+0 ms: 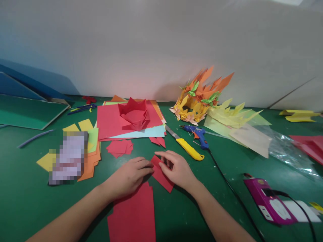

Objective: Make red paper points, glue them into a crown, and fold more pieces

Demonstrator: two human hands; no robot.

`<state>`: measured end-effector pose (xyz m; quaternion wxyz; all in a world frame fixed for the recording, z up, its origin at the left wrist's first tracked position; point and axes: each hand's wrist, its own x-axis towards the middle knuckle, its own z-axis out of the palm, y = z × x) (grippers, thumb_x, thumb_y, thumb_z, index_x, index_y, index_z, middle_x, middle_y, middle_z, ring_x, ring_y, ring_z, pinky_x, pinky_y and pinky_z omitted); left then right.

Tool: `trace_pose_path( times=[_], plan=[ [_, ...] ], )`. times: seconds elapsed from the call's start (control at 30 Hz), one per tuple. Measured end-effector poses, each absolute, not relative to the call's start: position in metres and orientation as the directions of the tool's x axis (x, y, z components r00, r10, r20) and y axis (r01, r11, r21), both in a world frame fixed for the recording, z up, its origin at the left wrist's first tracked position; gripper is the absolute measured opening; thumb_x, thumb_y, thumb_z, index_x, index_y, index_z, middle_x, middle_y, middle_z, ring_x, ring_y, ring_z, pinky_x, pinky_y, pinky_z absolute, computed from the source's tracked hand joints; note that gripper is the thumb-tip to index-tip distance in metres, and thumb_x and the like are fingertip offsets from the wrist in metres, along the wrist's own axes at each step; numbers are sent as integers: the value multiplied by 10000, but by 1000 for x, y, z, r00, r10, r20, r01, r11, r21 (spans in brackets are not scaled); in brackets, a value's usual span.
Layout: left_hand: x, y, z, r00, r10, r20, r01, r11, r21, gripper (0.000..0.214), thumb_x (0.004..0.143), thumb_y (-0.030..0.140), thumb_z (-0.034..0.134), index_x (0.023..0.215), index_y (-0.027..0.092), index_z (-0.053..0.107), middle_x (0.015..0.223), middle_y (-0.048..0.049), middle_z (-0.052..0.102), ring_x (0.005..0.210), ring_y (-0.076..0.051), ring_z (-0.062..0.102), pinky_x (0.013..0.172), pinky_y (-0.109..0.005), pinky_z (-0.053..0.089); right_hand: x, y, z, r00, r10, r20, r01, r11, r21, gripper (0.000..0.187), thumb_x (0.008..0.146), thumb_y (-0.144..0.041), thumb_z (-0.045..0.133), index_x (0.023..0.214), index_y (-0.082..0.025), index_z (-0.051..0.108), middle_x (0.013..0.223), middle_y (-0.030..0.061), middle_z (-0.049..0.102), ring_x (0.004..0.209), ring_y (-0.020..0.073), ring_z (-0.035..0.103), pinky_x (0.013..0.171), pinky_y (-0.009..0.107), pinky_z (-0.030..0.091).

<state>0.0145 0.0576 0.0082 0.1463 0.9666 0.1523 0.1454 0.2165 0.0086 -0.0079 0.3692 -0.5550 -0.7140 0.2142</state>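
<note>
A small piece of red paper (165, 180) lies in front of me, slanted on the green table. My left hand (131, 176) has its fingers together, pinching the paper's left edge. From the other side, my right hand (178, 169) curls thumb and fingers on the paper's upper right part. Below my left hand, partly under it, is a larger red paper (137, 216). Small red paper squares (119, 148) and folded red pieces (158, 141) lie just beyond my hands. A red paper crown (135, 114) stands on stacked coloured sheets (107, 117).
A yellow utility knife (190, 149) and a blue glue gun (199, 134) with a black cord lie to the right. Behind them stand orange and yellow paper crowns (193, 109). A purple power strip (272, 201) is at right; a blurred phone-like object (69, 158) is at left.
</note>
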Motion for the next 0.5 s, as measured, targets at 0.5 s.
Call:
trace_pose_path(
  times=[0.5],
  plan=[
    [15,55,20,887,338,316,233,-916,325,371,892,21,340,974,143,680,1005,-101,691,927,-213,622,813,-339,512,215,11,-9,-148,911,385,646,384,-660,168,823,-77,543,808,-190,666,792,46,642,771,183,596,694,294,464]
  ],
)
